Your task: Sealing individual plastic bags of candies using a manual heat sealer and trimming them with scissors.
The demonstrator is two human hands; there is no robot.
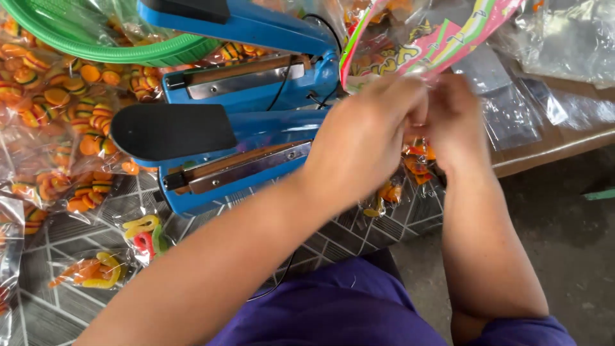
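Blue sealing machines (256, 138) with black handle pads and silvery-brown sealing bars. Green ribbed basket rim (128, 48) at top left. Clear bags of round candies (57, 109), striped orange, yellow and dark. Gummy worms (144, 234) in yellow, red and green; another bag's worms (96, 272) orange and yellow. Pink header card (442, 41) streaked green, yellow and white. Grey worktop cover (77, 307) patterned with pale geometric lines. Purple clothing (333, 307) at bottom edge.

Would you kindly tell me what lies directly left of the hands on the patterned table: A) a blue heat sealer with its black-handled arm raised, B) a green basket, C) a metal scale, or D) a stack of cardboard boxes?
A: a blue heat sealer with a raised black-handled arm sits just left of the left hand and right hand.
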